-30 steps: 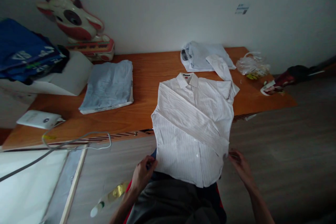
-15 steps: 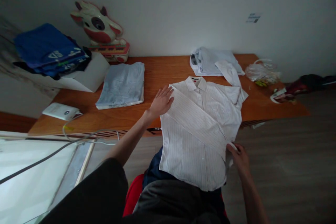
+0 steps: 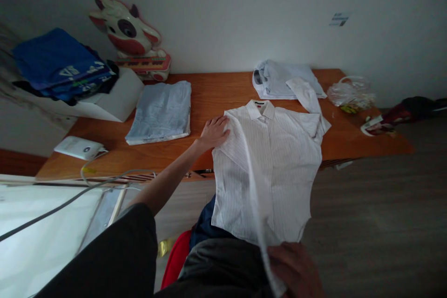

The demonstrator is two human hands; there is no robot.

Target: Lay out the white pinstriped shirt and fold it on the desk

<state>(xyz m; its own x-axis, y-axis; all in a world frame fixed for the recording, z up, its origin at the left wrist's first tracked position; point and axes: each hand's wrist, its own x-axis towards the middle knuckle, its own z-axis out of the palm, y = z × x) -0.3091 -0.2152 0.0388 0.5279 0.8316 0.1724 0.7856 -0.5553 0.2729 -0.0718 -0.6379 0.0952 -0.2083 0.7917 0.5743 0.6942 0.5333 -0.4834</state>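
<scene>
A white striped shirt lies spread out with its collar pointing away from me, its upper part on the wooden table and its lower part over my lap. My left hand rests flat on the shirt's shoulder at the left, fingers stretched out. Close to my body, my right hand grips the end of the left-side sleeve, which is lifted and stretched towards me. That hand is blurred. The other sleeve lies folded back beyond the right shoulder.
Folded light-blue clothing lies on the table at left, and another folded pile at the back. A cow-shaped toy, a white box under a blue garment, a white device and a plastic bag stand around.
My right hand has moved left and towards my body, pulling the sleeve off the shirt front. My left hand has stayed at the shoulder.
</scene>
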